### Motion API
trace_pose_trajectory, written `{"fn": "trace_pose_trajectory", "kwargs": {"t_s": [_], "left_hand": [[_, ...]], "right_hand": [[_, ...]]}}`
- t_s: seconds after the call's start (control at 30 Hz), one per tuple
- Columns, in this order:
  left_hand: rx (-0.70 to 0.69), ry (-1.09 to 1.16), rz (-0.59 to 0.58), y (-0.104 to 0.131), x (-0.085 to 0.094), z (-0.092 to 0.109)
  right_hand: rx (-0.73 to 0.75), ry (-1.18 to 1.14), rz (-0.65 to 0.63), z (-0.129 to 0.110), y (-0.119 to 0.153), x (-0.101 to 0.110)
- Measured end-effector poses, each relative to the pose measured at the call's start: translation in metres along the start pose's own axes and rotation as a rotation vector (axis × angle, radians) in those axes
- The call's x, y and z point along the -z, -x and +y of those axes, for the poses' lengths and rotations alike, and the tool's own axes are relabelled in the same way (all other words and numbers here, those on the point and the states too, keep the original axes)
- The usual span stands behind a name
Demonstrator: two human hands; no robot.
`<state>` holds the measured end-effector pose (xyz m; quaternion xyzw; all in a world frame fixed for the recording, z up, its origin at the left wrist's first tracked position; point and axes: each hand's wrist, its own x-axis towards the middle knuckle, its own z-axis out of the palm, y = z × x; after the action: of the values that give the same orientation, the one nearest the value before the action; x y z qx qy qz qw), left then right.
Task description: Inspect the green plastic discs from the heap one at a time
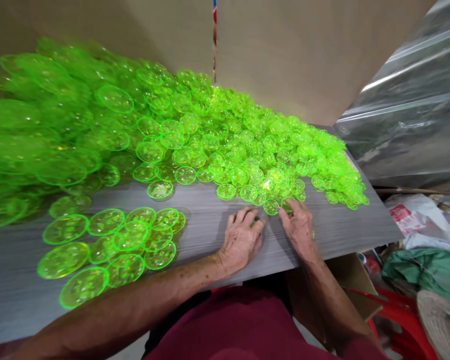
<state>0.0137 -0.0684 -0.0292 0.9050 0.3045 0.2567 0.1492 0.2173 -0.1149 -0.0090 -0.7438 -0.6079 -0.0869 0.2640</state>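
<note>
A large heap of see-through bright green plastic discs (247,130), many with domed, shiny surfaces, covers the back of the table. My right hand (299,226) is at the heap's front edge, thumb and fingers around a green plastic disc (288,204). A sliver of green also shows beside that hand's outer edge. To its left, my left hand (243,235) rests over the tabletop with bent, slightly parted fingers; its palm is hidden, and I see nothing in it. Further left lies a separate, partly overlapping group of green discs (130,235).
The grey wood-grain table (202,220) meets brown board panels (303,55) behind. Plastic-wrapped sheets (408,115) lean at the right. Beyond the table's right end are white bags (423,220), green cloth (423,270), a red stool (401,315) and an open cardboard box (350,275).
</note>
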Motion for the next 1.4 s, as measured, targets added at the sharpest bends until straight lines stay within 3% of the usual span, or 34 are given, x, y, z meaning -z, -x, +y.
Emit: {"fn": "trace_pose_trajectory", "kwargs": {"t_s": [0.17, 0.4, 0.67, 0.77, 0.93, 1.17, 1.4], "left_hand": [[0.004, -0.006, -0.063, 0.0, -0.001, 0.001], [0.101, 0.069, -0.034, -0.002, -0.005, -0.002], [0.002, 0.033, -0.061, 0.002, -0.006, 0.0], [-0.054, 0.007, -0.075, 0.003, -0.006, 0.0], [-0.126, -0.057, -0.041, 0.0, -0.005, -0.002], [-0.059, -0.114, 0.004, -0.006, 0.003, -0.004], [0.025, -0.178, -0.102, -0.013, 0.013, -0.004]], "right_hand": [[0.101, -0.006, -0.145, -0.012, 0.004, -0.008], [0.242, -0.051, -0.198, -0.01, 0.012, -0.013], [0.379, -0.363, -0.252, -0.025, 0.027, -0.005], [0.331, -0.366, -0.164, -0.015, 0.022, -0.003], [0.136, -0.102, 0.055, 0.004, -0.005, -0.008], [0.065, 0.223, -0.107, -0.006, -0.042, -0.021], [0.093, 0.129, -0.044, -0.002, -0.058, -0.028]]}}
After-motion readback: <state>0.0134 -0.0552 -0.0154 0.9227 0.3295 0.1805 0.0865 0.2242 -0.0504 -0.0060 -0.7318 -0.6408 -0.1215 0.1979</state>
